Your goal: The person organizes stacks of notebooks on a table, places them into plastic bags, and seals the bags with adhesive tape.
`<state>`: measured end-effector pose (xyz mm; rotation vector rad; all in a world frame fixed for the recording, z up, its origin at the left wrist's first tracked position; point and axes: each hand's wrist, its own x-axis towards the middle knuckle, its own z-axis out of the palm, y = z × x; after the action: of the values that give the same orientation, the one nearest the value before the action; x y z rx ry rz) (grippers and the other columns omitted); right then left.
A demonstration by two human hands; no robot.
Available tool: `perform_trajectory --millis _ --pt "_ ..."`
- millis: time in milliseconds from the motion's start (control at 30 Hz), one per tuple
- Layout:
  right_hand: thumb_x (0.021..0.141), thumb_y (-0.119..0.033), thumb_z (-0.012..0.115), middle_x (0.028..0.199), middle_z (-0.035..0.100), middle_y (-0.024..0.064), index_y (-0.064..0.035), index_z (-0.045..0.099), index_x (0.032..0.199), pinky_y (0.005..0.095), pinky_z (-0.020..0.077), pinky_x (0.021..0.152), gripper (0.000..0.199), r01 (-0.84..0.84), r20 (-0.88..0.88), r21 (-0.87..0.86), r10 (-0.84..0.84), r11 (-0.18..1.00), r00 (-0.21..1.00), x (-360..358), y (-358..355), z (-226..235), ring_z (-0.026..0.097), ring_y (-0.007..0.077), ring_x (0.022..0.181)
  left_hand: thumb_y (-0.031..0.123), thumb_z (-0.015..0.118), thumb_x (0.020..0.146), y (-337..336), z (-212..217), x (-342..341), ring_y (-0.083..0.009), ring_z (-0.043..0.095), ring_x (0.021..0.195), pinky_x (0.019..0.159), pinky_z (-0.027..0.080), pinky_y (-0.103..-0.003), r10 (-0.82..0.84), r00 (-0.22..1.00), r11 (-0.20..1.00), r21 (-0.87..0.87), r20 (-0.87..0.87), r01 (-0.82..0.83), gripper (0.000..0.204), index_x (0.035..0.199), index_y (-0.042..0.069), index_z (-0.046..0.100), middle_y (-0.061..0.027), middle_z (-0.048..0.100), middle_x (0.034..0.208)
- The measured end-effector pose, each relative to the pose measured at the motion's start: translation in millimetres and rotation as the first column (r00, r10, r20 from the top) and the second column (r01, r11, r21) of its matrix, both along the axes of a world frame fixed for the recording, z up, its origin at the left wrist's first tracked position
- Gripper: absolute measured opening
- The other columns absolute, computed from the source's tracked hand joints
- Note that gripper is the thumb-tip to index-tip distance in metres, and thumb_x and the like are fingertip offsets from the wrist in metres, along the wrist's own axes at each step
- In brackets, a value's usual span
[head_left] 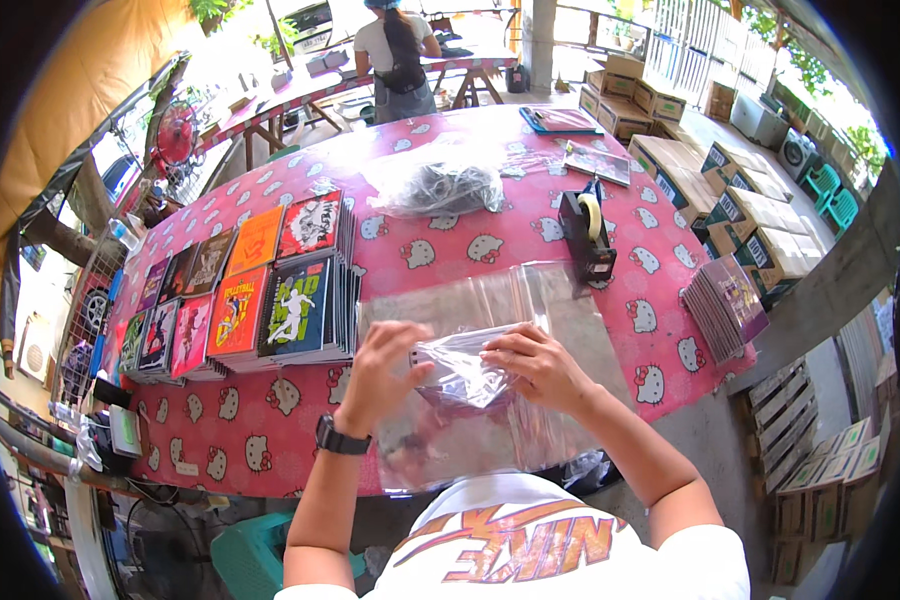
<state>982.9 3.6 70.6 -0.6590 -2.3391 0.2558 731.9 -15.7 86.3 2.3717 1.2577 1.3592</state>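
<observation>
Nearest the lens, a white shirt with orange lettering fills the lower edge, and both bare forearms rise from it toward the tabletop (pixel 530 235), which is covered in a pink cloth printed with white cat faces. On the left wrist sits a black watch (pixel 341 437). The left hand (pixel 382 372) has its grip closed, fingers curled over the left end of a crumpled clear plastic sleeve (pixel 462 362). The right hand (pixel 538 364) pinches the sleeve's right end, thumb and fingers closed on the film. That sleeve is held between the 2 hands, just above a stack of flat clear plastic bags (pixel 530 310) that lies on the near edge of the tabletop, directly in front of the person.

To the left of the hands stand rows of colourful notebooks (pixel 250 290) in neat piles, their covers red, orange, green and dark. Beyond the flat bags, a black tape dispenser (pixel 585 235) stands upright with a roll of pale tape on it. Farther back lies a bundle of clear plastic with dark contents (pixel 440 185). At the right edge of the tabletop rests another stack of notebooks (pixel 727 305), tilted. Cardboard boxes (pixel 730 190) are piled to the right, off the tabletop. At a far table, well apart, another person (pixel 400 55) stands facing away.
</observation>
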Motion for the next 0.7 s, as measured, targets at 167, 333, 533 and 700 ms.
perform_trajectory --millis 167,333,533,700 --pt "0.058 -0.004 0.068 0.108 0.058 0.0047 -0.0103 0.058 0.109 0.0393 0.0415 0.089 0.052 -0.025 -0.055 -0.063 0.022 0.998 0.998 -2 -2 1 0.051 0.0271 0.1 0.004 0.069 0.068 27 -13 -6 -0.0203 0.059 0.079 0.073 0.048 -0.031 -0.158 0.986 0.96 -0.224 0.062 0.168 0.022 0.09 0.006 0.069 -0.0065 0.062 0.084" --pt "0.056 -0.007 0.069 0.11 0.057 0.0056 -0.0102 0.057 0.111 0.0389 0.0389 0.089 0.057 0.042 -0.085 -0.047 -0.046 0.998 0.995 0 -1 6 0.051 0.0268 0.101 0.001 0.068 0.068 32 -16 -6 -0.0201 0.059 0.078 0.071 0.048 -0.03 -0.156 0.982 0.953 -0.243 0.107 0.178 0.022 0.09 0.006 0.069 -0.0065 0.062 0.081" --pt "0.059 -0.012 0.073 0.112 0.055 0.0027 -0.0128 0.055 0.114 0.0392 0.0371 0.09 0.058 0.034 -0.044 -0.058 -0.037 0.998 0.998 -5 -1 10 0.049 0.0253 0.101 0.006 0.072 0.066 29 -17 -1 -0.0208 0.058 0.077 0.068 0.048 -0.029 -0.156 0.987 0.981 -0.123 -0.023 0.152 0.018 0.084 0.007 0.07 -0.0045 0.063 0.081" --pt "0.058 -0.013 0.074 0.108 0.057 0.0023 -0.0125 0.057 0.112 0.038 0.0382 0.086 0.056 0.021 0.015 -0.026 -0.021 0.999 1.0 3 1 3 0.05 0.0239 0.097 0.023 0.076 0.065 9 12 3 -0.0233 0.06 0.085 0.081 0.048 -0.037 -0.196 0.974 0.98 0.022 -0.116 0.199 0.029 0.087 0.007 0.068 -0.0035 0.065 0.088"
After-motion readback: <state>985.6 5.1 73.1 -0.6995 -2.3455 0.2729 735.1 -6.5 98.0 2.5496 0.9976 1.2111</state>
